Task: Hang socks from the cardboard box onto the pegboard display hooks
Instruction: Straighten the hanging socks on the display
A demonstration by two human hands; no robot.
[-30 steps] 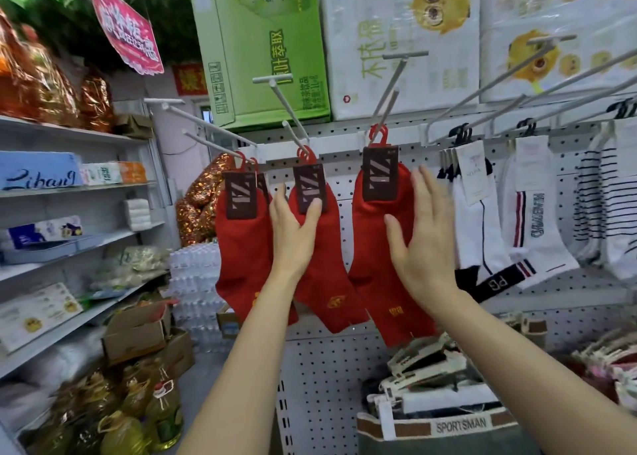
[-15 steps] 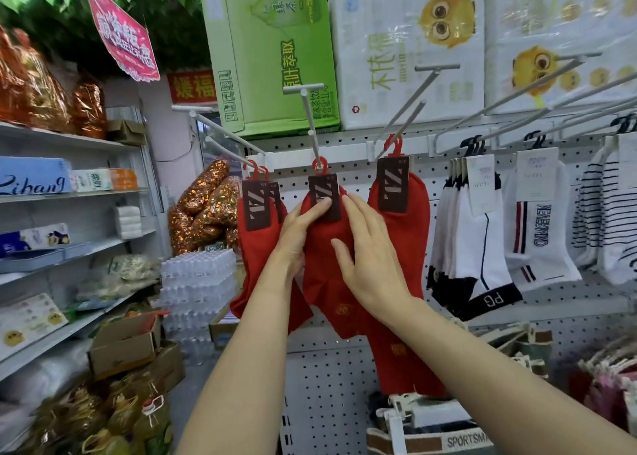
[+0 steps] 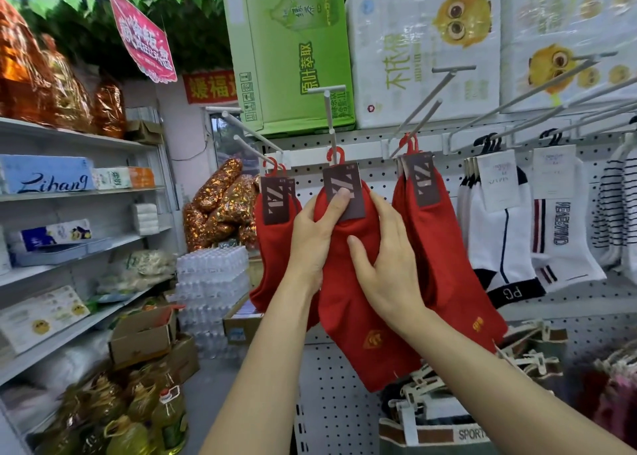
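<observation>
Head view: two hands (image 3: 351, 247) on middle of three red sock bundles (image 3: 358, 316).

green carton (image 3: 293, 51) above, oil bottles (image 3: 138, 423) below.

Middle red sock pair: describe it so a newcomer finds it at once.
On the white pegboard below the green carton, three red pairs hang in a row. Take the middle red pair: both hands are on it, the left hand pinching its dark label.
</observation>
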